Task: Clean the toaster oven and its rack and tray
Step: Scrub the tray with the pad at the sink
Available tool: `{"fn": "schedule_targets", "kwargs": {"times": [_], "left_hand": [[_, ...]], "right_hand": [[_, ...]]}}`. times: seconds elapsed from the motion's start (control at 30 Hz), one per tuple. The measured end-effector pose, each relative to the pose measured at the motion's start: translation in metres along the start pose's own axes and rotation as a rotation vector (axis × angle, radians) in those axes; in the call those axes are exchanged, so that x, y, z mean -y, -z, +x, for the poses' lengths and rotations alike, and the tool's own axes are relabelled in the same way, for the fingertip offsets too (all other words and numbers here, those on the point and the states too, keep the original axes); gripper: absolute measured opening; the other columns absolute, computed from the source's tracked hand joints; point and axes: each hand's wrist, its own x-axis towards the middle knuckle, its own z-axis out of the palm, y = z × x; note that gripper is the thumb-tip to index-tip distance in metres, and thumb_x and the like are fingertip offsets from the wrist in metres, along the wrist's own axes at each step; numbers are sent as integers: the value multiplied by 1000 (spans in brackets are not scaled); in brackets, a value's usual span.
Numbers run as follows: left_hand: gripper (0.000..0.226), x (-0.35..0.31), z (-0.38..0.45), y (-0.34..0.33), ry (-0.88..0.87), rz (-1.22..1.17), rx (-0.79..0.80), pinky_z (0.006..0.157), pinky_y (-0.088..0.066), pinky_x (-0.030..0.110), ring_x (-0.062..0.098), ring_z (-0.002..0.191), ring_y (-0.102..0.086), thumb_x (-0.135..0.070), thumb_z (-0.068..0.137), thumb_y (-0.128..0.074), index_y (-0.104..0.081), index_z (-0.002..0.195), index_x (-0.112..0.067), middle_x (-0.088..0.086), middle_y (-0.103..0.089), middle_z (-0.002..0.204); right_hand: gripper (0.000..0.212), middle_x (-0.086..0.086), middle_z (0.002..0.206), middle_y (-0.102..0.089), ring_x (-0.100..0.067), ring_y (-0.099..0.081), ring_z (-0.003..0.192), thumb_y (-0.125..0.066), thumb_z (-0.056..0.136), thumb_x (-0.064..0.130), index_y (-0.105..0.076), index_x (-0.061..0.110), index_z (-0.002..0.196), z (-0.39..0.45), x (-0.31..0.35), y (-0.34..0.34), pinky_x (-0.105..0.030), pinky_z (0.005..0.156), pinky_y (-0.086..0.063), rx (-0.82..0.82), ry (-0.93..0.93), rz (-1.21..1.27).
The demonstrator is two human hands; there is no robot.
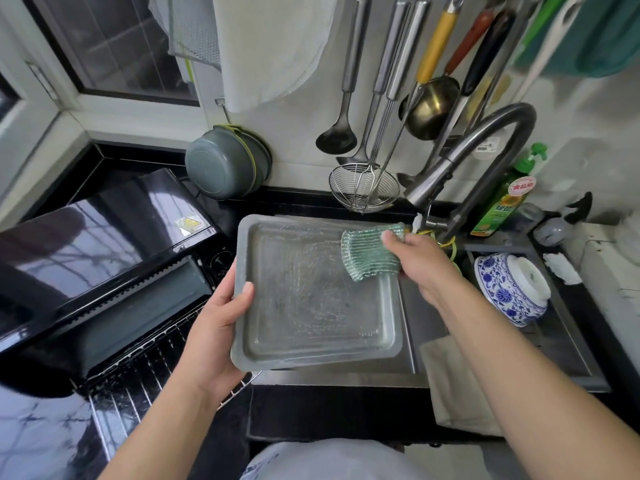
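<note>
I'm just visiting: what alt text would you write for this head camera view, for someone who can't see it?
Over a kitchen sink, the left hand grips the edge of a wet metal tray while the right hand presses a green scrubbing cloth against its far right corner. A black toaster oven sits to the left with its wire rack in front.

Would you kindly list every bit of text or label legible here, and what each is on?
Nothing here reads with certainty.
Detergent bottle: a red round badge and green label with Chinese characters, too blurred to quote.
Faucet: a small white tag, print too small to read.
Toaster oven: a yellow-and-white sticker with a warning triangle, its text unreadable.
</note>
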Motion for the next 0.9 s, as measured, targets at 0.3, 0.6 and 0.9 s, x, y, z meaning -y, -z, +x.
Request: {"fn": "schedule_targets", "kwargs": {"times": [0.3,0.6,0.9], "left_hand": [[46,6,-1,2,-54,-80,-113,94,-58,54,29,126,-64,-19,106,-45,-57,142,-45,-1,-62,145],[56,0,-1,-11,-24,35,-26,105,-50,57,33,128,-63,-11,102,-49,-53,147,-45,-1,-64,142],[52,19,5,-8,-128,-137,-261,107,-45,65,29,133,-59,-10,108,-41,-57,143,-45,-4,-63,144]], "right_hand": [[22,2,100,-71,-14,-68,91,-68,91,14,-66,19,112,-12,-16,-13,-35,83,-54,172,31,-124],[31,-4,92,-65,-23,-59,79,-54,98,45,-59,16,89,-3,3,-16,-32,66,-44,-285,130,-469],[62,2,143,-50,-28,-58,120,-52,98,9,-30,31,152,-44,-48,-47,-38,93,-48,22,5,-238]]}}
